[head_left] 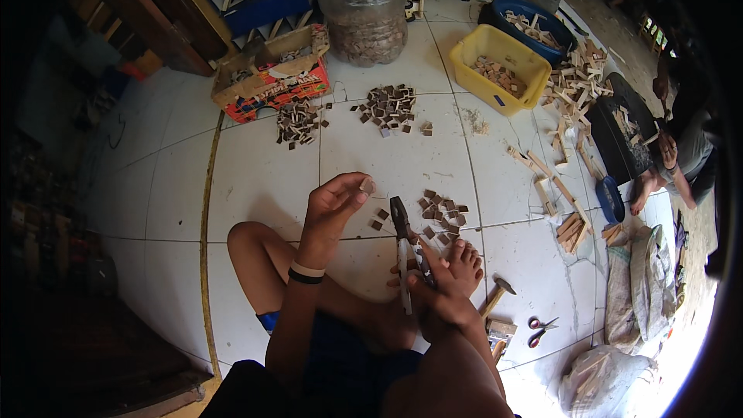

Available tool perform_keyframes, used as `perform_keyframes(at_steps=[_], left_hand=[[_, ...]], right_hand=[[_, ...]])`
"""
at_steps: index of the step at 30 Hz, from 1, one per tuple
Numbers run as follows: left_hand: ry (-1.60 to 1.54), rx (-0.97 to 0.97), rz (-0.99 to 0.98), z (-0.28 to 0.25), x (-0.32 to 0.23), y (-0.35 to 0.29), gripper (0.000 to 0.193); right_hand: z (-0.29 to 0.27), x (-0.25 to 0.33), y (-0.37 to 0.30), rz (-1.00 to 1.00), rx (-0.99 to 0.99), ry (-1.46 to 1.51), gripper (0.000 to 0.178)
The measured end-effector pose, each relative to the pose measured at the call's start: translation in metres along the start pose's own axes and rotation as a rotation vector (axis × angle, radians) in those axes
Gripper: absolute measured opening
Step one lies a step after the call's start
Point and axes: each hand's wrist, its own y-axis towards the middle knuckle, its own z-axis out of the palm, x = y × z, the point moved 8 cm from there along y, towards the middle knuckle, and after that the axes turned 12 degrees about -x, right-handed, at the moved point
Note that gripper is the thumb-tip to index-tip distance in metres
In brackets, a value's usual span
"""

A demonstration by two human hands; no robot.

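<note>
"How is the left hand closed?"

"A small brown piece (368,185) is pinched between the thumb and fingertips of the left hand (333,205), and it is held above the tiled floor (263,178)."

"And the right?"

"A pair of pliers (401,223) is gripped by the handles in the right hand (436,299), its head pointed away from the body. The handles are parted a little; whether a gap is left at the jaws cannot be told."

"What is found along the tile edges?"

"The near pile of pieces (441,213) is gathered at the near right corner of the middle tile, just beside the pliers. Across that tile's far edge the far pile (391,104) is spread."

"Where can movement be made?"

"Between those two piles, bare white tile is shown. On the right, less room is left: the bare foot (464,269) is placed near the pliers, and the hammer (497,294) is laid beyond it."
</note>
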Motion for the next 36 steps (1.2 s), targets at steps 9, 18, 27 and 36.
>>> perform_keyframes(at_steps=[9,18,27,36], left_hand=[[0.037,0.065,-0.014,0.014,0.018,-0.009,0.034],[0.050,0.076,-0.037,0.016,0.018,-0.015,0.036],[0.080,0.091,-0.012,0.019,0.013,-0.016,0.035],[0.062,0.098,0.019,0.019,0.010,-0.016,0.033]], right_hand=[[0.011,-0.007,0.003,0.029,0.042,0.398,0.071],[0.013,-0.006,0.004,-0.023,0.037,0.388,0.074],[0.014,-0.004,0.002,0.039,0.074,0.477,0.075],[0.020,-0.012,0.003,0.089,0.081,0.585,0.074]])
